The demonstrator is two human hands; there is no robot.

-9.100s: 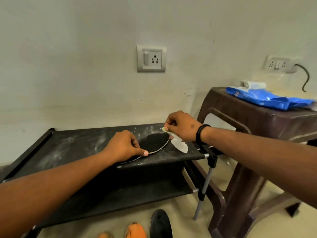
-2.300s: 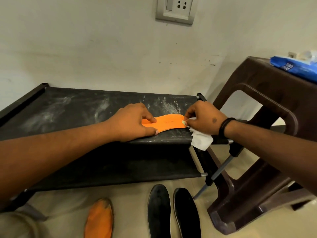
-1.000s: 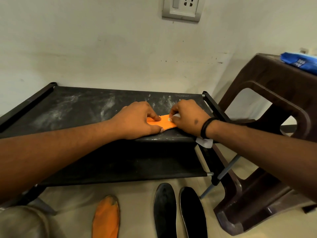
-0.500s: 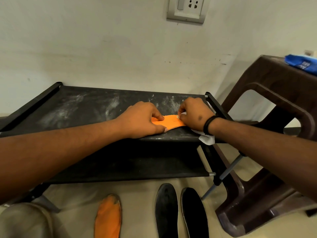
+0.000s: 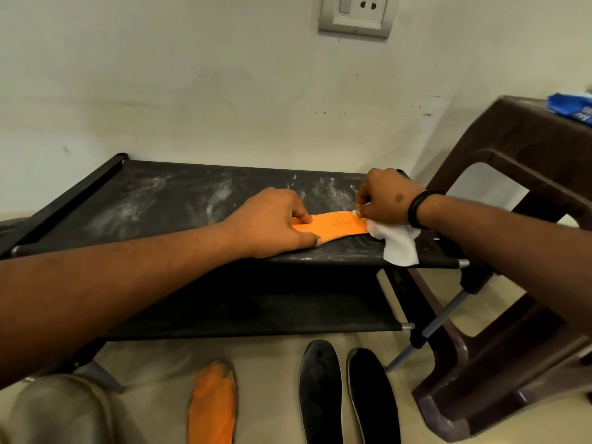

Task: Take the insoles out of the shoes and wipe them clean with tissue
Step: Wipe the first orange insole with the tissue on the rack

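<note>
- Nearest, on the beige floor (image 5: 153, 373), three loose insoles lie flat: a worn orange foam insole (image 5: 213, 403) and, just beside each other to its right, a pair of black insoles (image 5: 347, 394).
- Above them stands a low black fabric shoe rack (image 5: 160, 206) with two tiers, its top sheet smeared with white dust.
- On the front part of that top tier lies a second, bright orange insole (image 5: 338, 225), flat and lengthwise along the rack's front edge.
- The left hand (image 5: 272, 222) presses down on this insole's left end, thumb along the near edge and fingers curled over the top, pinning it to the fabric.
- The right hand (image 5: 386, 198), a black band at its wrist, is closed in a pinch on a crumpled white tissue (image 5: 398, 243) at the insole's right end; the tissue's loose part hangs over the rack's front rail.
- To the right, touching the rack's corner, stands a dark brown plastic stool (image 5: 525, 145), with a blue plastic packet (image 5: 573, 108) on its top at the frame edge.
- Farthest back, an off-white wall (image 5: 192, 91) carries a grey switch-and-socket plate (image 5: 357, 14).
</note>
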